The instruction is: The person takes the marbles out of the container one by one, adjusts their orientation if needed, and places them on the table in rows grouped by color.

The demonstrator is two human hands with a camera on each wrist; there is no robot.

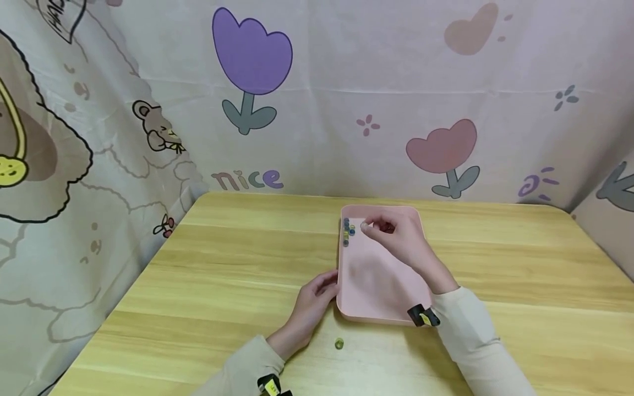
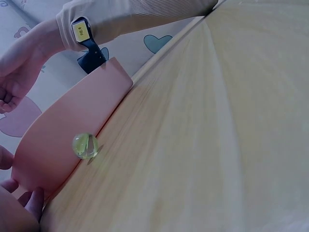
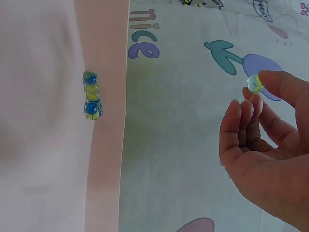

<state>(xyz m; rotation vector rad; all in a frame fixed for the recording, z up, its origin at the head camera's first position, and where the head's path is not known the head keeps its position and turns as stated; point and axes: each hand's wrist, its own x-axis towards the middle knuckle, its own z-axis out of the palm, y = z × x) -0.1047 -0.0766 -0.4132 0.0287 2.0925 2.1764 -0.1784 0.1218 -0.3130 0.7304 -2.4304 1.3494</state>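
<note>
My right hand point(image 1: 398, 236) pinches a clear yellow-green glass marble point(image 3: 254, 83) between thumb and fingertips, above the far part of a pink tray point(image 1: 378, 286). Under it, along the tray's left wall, several blue and yellow-green marbles point(image 3: 91, 96) lie in a line, with a couple beside the line. My left hand point(image 1: 309, 305) rests at the tray's left outer side, its fingertips point(image 2: 35, 203) touching the wall. Another yellow-green marble point(image 1: 339, 344) lies on the table in front of the tray, near the left wrist.
The wooden table point(image 1: 238, 247) extends to both sides of the tray. A printed cloth point(image 1: 337, 148) hangs behind it and at the sides. Black wrist straps with yellow labels sit on the right sleeve point(image 1: 465, 319) and left sleeve point(image 1: 247, 363).
</note>
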